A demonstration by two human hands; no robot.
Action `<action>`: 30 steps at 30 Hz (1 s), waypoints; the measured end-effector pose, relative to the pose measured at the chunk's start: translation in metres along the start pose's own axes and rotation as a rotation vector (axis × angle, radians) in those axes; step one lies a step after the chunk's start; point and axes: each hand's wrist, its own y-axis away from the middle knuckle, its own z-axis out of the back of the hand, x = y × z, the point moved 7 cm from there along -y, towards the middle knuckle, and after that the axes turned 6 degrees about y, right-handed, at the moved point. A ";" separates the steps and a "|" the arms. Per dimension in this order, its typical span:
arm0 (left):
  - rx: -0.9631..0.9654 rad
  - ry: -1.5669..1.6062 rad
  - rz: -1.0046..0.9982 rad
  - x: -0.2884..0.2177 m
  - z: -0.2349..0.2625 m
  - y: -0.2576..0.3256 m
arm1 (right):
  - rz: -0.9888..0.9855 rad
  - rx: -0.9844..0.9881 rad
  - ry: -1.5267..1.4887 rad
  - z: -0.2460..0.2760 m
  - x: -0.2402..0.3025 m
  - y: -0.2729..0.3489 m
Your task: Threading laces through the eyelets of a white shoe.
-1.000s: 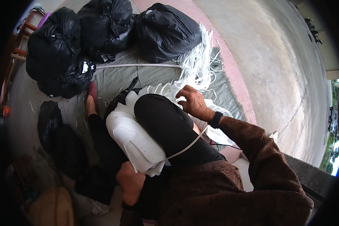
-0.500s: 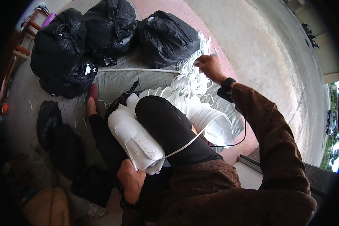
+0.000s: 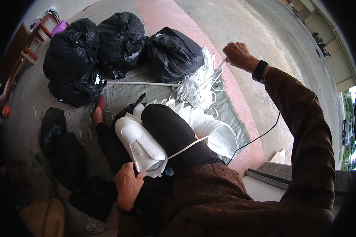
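Note:
Across my lap lies a white shoe upper, toe pointing away, with a row of lace holes along its side. My left hand pinches its near edge. A single white lace runs from that end over my black-trousered thigh. Up at the right, my right hand is closed on white shoelaces; the held strands slope down into a tangled heap of laces. Beyond my thigh, a nested row of white uppers rests on a grey-green sheet; my leg hides part of it.
Several stuffed black bags stand at the far side, with a thin white pole in front of them. Darker bags lie at the left. A black cable hangs below my right arm. A wooden stool stands far left.
My right hand has risen from the lace heap toward the right, drawing laces up with it. My left hand stays at the upper's near edge, its thumb now reaching across it.

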 end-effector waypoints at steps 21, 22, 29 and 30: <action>0.169 1.458 -0.308 -0.110 0.017 0.010 | 0.832 -0.181 -1.220 0.204 0.259 0.134; 0.301 1.610 -0.293 -0.116 0.015 0.011 | 0.882 -0.290 -1.099 0.207 0.265 0.149; 0.097 1.906 0.084 0.068 0.052 0.088 | -0.115 -0.146 -0.980 0.011 0.110 0.087; -0.081 2.122 0.141 0.099 0.065 0.094 | -0.166 -0.169 -0.883 -0.010 0.087 0.093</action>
